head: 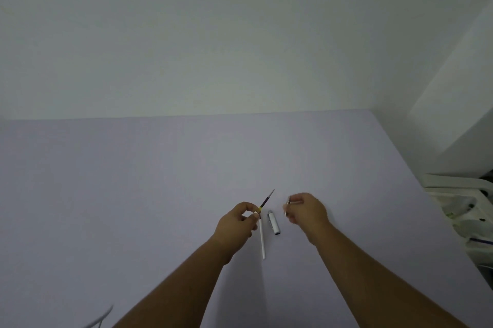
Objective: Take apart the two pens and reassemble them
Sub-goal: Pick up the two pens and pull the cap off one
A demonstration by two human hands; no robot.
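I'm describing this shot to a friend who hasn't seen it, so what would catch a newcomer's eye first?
First come the two bare hands low in the middle of the pale lilac table: the left hand pinches a thin dark ink refill that points up and away. The right hand is closed on a small silvery pen part. Between them lie a slim white pen barrel and a short white pen cap.

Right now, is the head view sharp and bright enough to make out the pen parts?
Head view: dim, flat light; the right hand is motion-blurred, hiding its small metal piece; the left hand and its dark refill read clearly; the table's far edge bows slightly.
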